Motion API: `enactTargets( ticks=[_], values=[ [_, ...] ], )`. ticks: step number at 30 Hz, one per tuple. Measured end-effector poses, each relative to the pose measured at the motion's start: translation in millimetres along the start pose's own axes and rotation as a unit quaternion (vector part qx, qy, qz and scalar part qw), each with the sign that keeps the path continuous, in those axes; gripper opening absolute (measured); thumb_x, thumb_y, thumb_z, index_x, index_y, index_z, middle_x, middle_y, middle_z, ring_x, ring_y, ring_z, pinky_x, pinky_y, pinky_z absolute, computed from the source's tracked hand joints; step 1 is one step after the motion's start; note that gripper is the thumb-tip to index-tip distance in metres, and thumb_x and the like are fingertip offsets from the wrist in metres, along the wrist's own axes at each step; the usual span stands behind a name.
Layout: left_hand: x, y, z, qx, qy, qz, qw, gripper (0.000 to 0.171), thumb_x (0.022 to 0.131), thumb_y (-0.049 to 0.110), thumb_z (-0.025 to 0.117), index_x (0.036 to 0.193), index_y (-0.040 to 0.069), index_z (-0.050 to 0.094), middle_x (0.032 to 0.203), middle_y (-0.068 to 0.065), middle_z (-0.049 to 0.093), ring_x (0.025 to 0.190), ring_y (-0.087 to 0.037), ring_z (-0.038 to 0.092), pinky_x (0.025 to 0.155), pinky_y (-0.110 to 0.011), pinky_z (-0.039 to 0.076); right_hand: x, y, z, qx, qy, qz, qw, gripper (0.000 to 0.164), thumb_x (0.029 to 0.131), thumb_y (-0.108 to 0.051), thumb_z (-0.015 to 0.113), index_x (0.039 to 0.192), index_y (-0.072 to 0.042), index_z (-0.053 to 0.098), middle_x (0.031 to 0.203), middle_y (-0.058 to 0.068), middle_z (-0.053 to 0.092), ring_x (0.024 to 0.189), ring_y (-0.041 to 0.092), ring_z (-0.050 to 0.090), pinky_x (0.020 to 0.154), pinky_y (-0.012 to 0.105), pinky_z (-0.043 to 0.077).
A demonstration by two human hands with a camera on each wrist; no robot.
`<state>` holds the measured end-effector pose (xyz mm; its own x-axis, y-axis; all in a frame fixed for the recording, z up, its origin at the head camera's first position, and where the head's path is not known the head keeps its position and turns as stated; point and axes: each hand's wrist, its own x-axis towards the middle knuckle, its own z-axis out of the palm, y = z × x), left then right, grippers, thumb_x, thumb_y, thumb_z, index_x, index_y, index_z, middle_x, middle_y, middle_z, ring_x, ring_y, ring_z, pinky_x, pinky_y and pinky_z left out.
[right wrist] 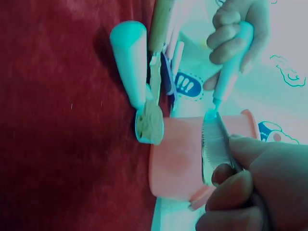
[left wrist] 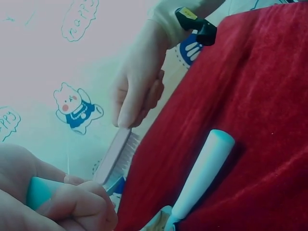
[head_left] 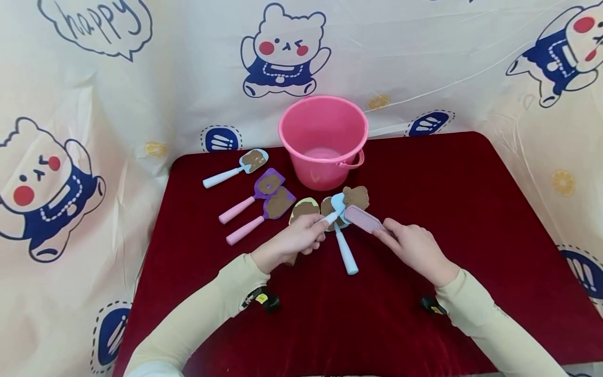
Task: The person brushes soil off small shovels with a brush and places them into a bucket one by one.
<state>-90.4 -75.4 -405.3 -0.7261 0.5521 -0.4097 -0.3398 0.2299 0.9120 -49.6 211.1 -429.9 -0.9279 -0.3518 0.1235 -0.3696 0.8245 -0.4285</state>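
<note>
My left hand point(head_left: 299, 235) grips the light blue handle of a small trowel point(head_left: 356, 197), held above the table with brown, mud-like stuff over its blade. In my right hand point(head_left: 416, 248) is a pale lilac brush point(head_left: 364, 218), pinched by its handle. The brush head lies right at the trowel's blade, bristles point(right wrist: 215, 147) turned toward it; whether they touch cannot be made out. Beneath, a second light blue trowel point(head_left: 347, 254) lies on the cloth. A pale yellow trowel point(head_left: 305, 208), also smeared brown, is partly hidden behind my left hand.
Behind the hands stands a pink bucket point(head_left: 303, 167). Two purple trowels point(head_left: 278, 203) with pink handles and another light blue trowel point(head_left: 223, 177) lie to the left, smeared brown. Dark red cloth point(head_left: 447, 193) covers the table; a printed curtain point(head_left: 198, 63) hangs around it.
</note>
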Motion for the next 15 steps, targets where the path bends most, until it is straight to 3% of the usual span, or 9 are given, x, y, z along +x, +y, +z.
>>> enactTargets(
  ticks=[9,15],
  values=[
    [-1.4,-7.3,1.8,0.036,0.003,0.007,0.9993,0.032,0.113,0.018,0.039,0.13,-0.007,0.051,0.073,0.001,0.042,0.056,-0.009,0.034,0.045,-0.021,0.026,-0.2,-0.9,-0.3,-0.023,0.037,0.015,0.999,0.034,0.102,-0.026,0.069,0.08,-0.014,0.046,0.056,-0.005,0.033,0.045,0.011,0.03,0.041,0.028,0.029],
    [-2.7,-5.3,1.9,0.028,0.005,0.014,0.9995,0.026,0.113,0.017,0.038,0.118,-0.003,0.053,0.071,0.001,0.041,0.055,-0.009,0.032,0.045,-0.021,0.026,1.8,-5.0,1.7,0.023,0.03,0.017,0.999,0.029,0.104,-0.026,0.065,0.082,-0.015,0.049,0.058,-0.006,0.036,0.047,0.008,0.031,0.044,0.027,0.03]
  ],
)
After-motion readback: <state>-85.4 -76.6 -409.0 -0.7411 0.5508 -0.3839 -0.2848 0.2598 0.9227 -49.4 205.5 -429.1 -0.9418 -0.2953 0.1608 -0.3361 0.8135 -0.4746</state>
